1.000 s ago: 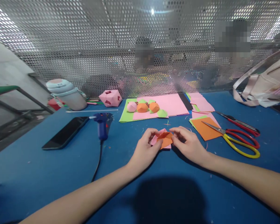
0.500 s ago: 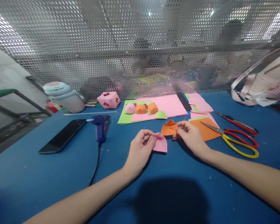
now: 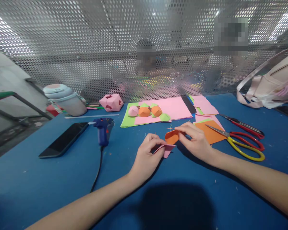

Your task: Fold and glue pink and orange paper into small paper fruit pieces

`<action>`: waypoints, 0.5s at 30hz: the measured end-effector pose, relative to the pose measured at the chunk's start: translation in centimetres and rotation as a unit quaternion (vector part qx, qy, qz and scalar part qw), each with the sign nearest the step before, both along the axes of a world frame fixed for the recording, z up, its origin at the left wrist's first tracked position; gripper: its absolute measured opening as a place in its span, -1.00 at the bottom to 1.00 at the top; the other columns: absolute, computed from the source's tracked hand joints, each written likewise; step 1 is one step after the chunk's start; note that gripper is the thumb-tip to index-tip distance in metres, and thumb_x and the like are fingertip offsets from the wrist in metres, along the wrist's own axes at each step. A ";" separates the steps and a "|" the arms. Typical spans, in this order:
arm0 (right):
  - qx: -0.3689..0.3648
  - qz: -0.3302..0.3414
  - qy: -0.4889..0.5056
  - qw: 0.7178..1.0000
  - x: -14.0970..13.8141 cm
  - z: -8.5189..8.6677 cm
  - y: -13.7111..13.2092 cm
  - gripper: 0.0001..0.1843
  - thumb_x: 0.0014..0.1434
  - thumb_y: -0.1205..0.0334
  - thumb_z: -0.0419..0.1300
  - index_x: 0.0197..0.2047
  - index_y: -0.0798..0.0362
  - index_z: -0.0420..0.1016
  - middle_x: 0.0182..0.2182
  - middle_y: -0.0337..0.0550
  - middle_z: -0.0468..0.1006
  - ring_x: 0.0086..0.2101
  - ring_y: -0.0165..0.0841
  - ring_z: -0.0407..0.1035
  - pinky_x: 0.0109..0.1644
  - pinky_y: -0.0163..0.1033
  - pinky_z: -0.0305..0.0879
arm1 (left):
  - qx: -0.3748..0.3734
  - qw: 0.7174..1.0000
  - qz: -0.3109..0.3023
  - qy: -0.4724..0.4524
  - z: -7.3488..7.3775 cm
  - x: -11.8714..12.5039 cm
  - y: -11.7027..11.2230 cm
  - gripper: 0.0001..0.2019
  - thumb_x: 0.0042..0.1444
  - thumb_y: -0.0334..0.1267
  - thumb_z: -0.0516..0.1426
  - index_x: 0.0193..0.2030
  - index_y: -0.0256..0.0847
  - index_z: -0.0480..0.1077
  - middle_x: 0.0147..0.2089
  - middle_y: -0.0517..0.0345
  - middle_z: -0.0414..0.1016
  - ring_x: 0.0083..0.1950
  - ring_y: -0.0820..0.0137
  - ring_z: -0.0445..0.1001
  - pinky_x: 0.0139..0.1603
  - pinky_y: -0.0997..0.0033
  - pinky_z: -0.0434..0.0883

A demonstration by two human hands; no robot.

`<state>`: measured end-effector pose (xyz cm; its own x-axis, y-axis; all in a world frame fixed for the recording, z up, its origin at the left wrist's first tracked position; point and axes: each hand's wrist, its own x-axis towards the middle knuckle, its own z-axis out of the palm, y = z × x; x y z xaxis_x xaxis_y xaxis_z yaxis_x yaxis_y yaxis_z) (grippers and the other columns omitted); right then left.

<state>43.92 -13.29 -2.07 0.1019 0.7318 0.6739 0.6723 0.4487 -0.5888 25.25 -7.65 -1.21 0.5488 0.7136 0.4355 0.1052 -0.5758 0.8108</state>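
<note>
My left hand [image 3: 150, 156] pinches a folded pink paper piece [image 3: 167, 151] between thumb and fingers, just above the blue table. Close by, my right hand [image 3: 193, 139] grips a folded orange paper piece [image 3: 172, 137]. The two pieces meet or overlap in view; whether they are joined I cannot tell. Behind the hands, several small folded paper shapes in pink, orange and green, such as an orange one [image 3: 144, 111], rest on pink and green sheets [image 3: 180, 107]. Right of my right hand lies an orange paper square [image 3: 210, 132] with scissors [image 3: 244, 143] over its edge.
A glue gun [image 3: 102, 131] with its cable stands left of my hands, beside a phone [image 3: 64, 140]. Farther back are a bottle [image 3: 66, 100] and a pink paper polyhedron [image 3: 111, 103]. A utility knife [image 3: 247, 127], a bag [image 3: 276, 81] and a perforated metal screen [image 3: 86, 64] border the table.
The orange piece has come down and left against the pink piece. Both pieces have tilted, the pink one now lying flatter. Both hands still hold them.
</note>
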 end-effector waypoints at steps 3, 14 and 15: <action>-0.002 0.032 -0.026 0.999 -0.4 0.2 -0.4 -0.71 0.22 0.38 0.04 -0.04 -0.02 0.46 -0.24 -0.11 0.46 -0.21 -0.33 0.37 -0.13 -0.14 0.37 | -0.042 0.999 0.004 0.006 -0.1 -0.1 -0.1 -0.94 0.10 -0.34 0.10 -0.31 -0.17 0.41 -0.31 0.16 0.40 -0.28 0.39 0.39 -0.22 0.40 0.32; -0.056 0.097 -0.019 0.994 -1.8 1.1 -1.3 -0.73 0.24 0.36 0.01 -0.10 0.00 0.50 -0.29 -0.13 0.51 -0.27 -0.34 0.39 -0.17 -0.18 0.35 | -0.073 0.995 0.056 -0.042 -0.6 -0.1 0.3 -0.80 0.03 -0.31 0.19 -0.24 -0.17 0.24 -0.24 0.22 0.29 -0.35 0.50 0.31 -0.36 0.51 0.30; -0.061 0.103 -0.018 0.993 -1.7 1.1 -1.2 -0.73 0.24 0.37 0.01 -0.10 0.00 0.50 -0.29 -0.14 0.51 -0.27 -0.35 0.39 -0.18 -0.18 0.35 | -0.096 0.993 0.045 -0.046 -0.7 -0.1 0.3 -0.75 0.03 -0.30 0.19 -0.16 -0.16 0.24 -0.19 0.18 0.31 -0.32 0.49 0.35 -0.33 0.50 0.33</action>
<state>42.22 -14.51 -0.93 -0.0810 0.8114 0.5789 0.5956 0.5051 -0.6246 25.19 -7.32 -1.90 0.4425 0.8327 0.3327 0.0692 -0.4016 0.9132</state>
